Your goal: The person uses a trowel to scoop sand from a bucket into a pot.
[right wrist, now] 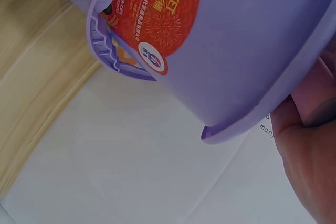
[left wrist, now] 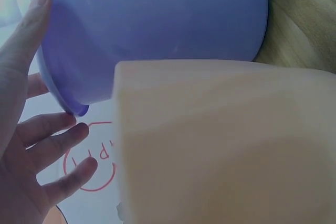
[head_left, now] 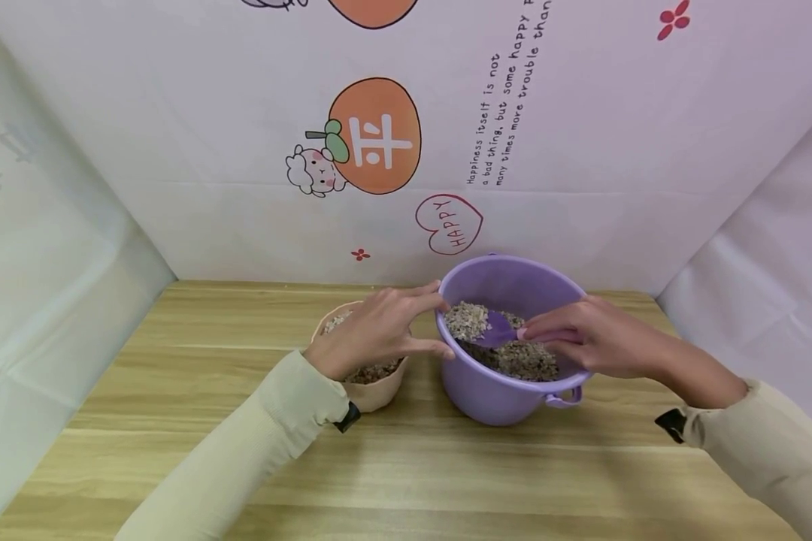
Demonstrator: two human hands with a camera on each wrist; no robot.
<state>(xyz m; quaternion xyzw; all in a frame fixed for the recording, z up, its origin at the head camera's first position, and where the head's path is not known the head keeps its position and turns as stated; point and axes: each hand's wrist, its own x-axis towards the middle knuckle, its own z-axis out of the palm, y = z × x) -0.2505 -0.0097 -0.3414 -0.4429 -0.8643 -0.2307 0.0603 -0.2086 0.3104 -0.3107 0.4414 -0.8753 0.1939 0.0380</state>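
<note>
My left hand holds the left rim of a purple bucket, thumb against the outside and a fingertip over the edge. In the left wrist view the thumb presses the bucket wall and the other fingers spread past the rim. With my right hand I grip the handle of a small purple shovel inside the bucket. Its blade carries a heap of pale, coarse grains. More grains lie in the bucket below it.
A beige pot with grainy material stands left of the bucket, partly hidden under my left hand. The bucket's handle hangs at its front right. Behind the wooden table rises a white printed backdrop.
</note>
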